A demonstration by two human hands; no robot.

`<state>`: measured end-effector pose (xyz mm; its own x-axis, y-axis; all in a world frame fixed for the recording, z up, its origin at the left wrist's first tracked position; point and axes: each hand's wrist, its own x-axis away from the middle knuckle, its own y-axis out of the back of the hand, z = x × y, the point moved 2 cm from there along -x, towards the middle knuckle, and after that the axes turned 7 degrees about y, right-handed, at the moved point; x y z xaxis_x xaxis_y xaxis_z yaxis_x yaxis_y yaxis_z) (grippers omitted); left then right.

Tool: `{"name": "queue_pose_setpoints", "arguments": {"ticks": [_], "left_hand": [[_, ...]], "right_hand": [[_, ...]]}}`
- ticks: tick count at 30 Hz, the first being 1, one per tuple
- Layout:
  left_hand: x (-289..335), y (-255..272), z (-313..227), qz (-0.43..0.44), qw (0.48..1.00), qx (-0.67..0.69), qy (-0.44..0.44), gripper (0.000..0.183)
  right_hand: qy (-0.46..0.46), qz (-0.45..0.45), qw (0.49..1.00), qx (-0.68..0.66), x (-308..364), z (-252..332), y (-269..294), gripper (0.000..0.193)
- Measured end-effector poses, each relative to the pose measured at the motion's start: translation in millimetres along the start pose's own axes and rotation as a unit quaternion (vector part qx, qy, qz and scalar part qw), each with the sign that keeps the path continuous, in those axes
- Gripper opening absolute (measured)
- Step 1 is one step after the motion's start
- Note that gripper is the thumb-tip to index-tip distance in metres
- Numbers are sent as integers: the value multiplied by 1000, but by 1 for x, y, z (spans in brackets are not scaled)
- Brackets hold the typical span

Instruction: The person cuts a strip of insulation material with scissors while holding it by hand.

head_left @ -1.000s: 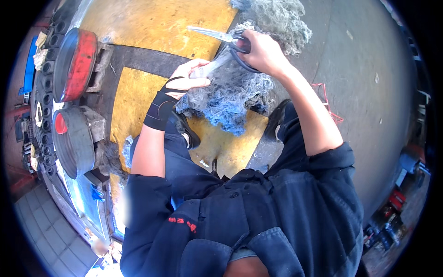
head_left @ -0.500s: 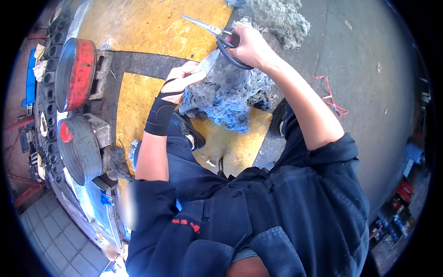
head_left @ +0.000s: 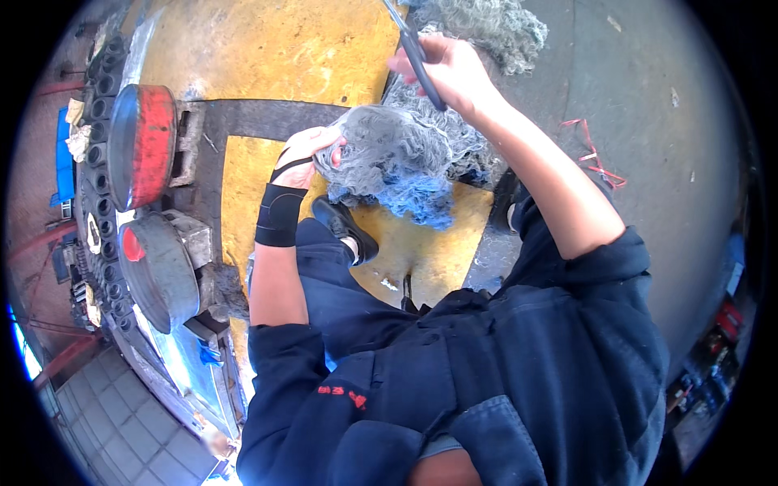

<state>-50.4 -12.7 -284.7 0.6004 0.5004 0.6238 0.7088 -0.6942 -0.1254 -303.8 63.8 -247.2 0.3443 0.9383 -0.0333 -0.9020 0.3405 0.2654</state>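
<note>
Head view, and here we are looking straight down on the work! The left grip (head_left: 306, 152) is closed, fingers curled around the near-left edge of a tangle (head_left: 393, 142) of stringy fibre, grey over most of it and vivid blue along the bottom. That tangle sits out in front of the person, partly over yellow flooring (head_left: 421, 235), just beyond the black left shoe (head_left: 347, 233); how much of it is lifted, I can't tell from here.

Up to the right, the right grip (head_left: 455, 74) is wrapped firmly on scissors (head_left: 416, 63), dark handles slanting down past the fingers, pale blades running up and out of sight at the top, so whether they're parted I can't say. The scissors are above the tangle, handle end close to it. A black wrap (head_left: 280, 215) hugs the left wrist.

Around them, a second heap (head_left: 498, 31) of paler grey fibre lies farther out, near the right grip. Over to the right, red cord (head_left: 596, 158) straggles across the dark floor (head_left: 640, 170). And on the left, a red-sided drum (head_left: 147, 146) and a grey round pan (head_left: 166, 275) stand in line, each beside blocks.
</note>
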Motion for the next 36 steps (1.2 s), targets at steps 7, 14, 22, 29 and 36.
{"name": "queue_pose_setpoints", "arguments": {"ticks": [7,14,22,29,36], "left_hand": [[12,23,3,-18,997,77,-26,21],[14,36,5,-11,995,90,-50,19],[20,22,-1,-1,996,71,-59,16],[21,11,-2,9,994,69,-78,17],[15,8,-2,0,994,68,-91,20]], "right_hand": [[-262,307,904,-139,62,13,-35,65],[-389,386,810,-207,104,-13,-71,70],[-395,375,781,-306,94,-7,-85,61],[-333,342,826,-301,81,10,-84,67],[-325,326,859,-223,80,9,-87,67]]}}
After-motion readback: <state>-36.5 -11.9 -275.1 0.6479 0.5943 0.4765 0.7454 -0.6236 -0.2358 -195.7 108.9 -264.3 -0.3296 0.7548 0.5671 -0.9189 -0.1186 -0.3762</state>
